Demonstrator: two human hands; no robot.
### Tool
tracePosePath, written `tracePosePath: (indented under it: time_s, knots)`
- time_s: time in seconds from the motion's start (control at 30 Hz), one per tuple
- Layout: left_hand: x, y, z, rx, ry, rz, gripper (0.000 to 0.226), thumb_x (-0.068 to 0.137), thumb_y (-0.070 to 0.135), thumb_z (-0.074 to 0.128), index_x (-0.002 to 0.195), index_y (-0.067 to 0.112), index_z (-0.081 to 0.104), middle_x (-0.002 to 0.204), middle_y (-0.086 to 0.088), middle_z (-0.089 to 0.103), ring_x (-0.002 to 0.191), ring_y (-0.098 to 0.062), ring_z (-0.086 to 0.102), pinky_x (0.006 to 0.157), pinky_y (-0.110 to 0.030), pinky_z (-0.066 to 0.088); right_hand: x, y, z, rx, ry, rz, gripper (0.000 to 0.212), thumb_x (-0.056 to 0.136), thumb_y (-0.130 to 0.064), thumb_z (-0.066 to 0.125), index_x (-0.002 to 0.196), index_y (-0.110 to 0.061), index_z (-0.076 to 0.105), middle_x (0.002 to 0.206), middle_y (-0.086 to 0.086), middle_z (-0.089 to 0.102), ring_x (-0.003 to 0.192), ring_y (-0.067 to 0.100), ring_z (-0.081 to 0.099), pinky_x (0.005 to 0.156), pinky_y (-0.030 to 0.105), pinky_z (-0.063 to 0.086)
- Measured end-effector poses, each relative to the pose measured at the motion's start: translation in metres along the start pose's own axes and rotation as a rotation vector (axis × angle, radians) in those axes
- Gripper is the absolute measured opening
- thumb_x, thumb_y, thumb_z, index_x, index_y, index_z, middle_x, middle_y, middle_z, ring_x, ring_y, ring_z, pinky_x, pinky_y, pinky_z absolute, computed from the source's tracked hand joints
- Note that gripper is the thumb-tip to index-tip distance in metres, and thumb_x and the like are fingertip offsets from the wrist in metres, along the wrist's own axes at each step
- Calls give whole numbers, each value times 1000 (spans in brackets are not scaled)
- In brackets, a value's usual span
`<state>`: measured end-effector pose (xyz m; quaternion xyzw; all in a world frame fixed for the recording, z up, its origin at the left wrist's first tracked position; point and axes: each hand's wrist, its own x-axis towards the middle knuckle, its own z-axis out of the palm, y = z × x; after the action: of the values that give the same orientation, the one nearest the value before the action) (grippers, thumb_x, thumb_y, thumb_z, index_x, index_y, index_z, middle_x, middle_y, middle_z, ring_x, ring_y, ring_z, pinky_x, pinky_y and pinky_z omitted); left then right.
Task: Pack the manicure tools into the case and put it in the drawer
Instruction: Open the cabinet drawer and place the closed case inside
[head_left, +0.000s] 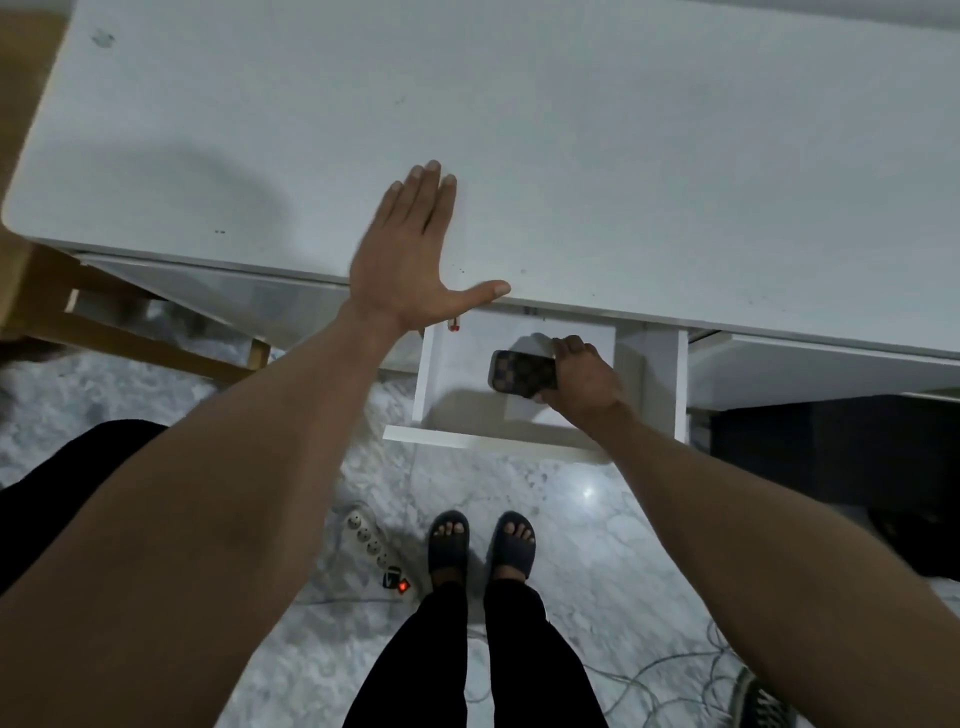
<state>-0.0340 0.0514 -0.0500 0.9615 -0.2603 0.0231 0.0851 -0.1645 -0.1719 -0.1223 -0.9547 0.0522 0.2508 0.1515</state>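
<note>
Left hand: our left hand (410, 260) lies flat on the front edge of the white desk (571, 130), fingers straight and close together, thumb stretched out to the right along the edge; it holds nothing.
Right hand: our right hand (582, 376) reaches down into the open drawer and grips the right end of the case, fingers curled over its far side and thumb under its near side.
Case: the checkered brown manicure case (519, 371) is shut and sits inside the drawer, right of centre; we cannot tell whether it rests on the drawer floor or is held just above it.
Drawer: the white drawer (431, 374) is pulled out from under the desk top, and its front panel faces us.
Drawer lock: a small red tag (454, 325) hangs under the desk edge at the drawer's far left corner.
Floor: a white power strip (371, 540) with a lit red switch lies on the marble floor just left of our sandalled feet (480, 543), with thin cables trailing across the floor to the right.
</note>
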Motion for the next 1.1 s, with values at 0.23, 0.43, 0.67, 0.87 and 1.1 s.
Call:
tracePosePath:
  time_s: [0.23, 0.43, 0.67, 0.87, 1.1]
  knots:
    - [-2, 4, -13, -50, -137, -31, 130, 77, 99, 26, 163, 2, 11, 172, -18, 7, 160, -31, 4, 131, -46, 4, -60, 4, -38, -51, 207, -5, 65, 89, -46, 61, 139, -10, 42, 139, 8, 51, 127, 28, 49, 95, 44, 50]
    - [-35, 31, -29, -173, -236, -78, 125, 78, 91, 22, 162, -1, 14, 172, -20, 5, 160, -33, 3, 130, -47, 3, -124, 10, -55, -22, 303, 37, 61, 96, -43, 53, 144, -10, 35, 150, 7, 40, 138, 25, 36, 101, 39, 45]
    - [-137, 66, -14, -288, -163, -60, 110, 90, 86, 16, 161, 4, 26, 171, -13, 17, 160, -27, 12, 130, -43, 9, -182, 13, -44, -73, 320, 39, 65, 99, -43, 46, 149, -5, 28, 153, 13, 36, 141, 29, 34, 115, 37, 29]
    - [-201, 86, 3, -270, -114, 11, 86, 104, 66, 20, 158, 0, 34, 166, -16, 29, 155, -31, 27, 128, -41, 16, -204, 11, -13, -117, 199, 99, 72, 100, -52, 30, 155, -10, 9, 163, 10, 9, 151, 27, 9, 122, 44, 13]
    - [-228, 96, 18, -244, -143, -18, 85, 107, 63, 15, 153, -2, 42, 162, -19, 36, 153, -33, 31, 127, -32, 2, -214, 6, 5, -118, 151, 111, 72, 102, -50, 27, 155, -11, -2, 164, 8, -4, 152, 23, -3, 122, 42, 3]
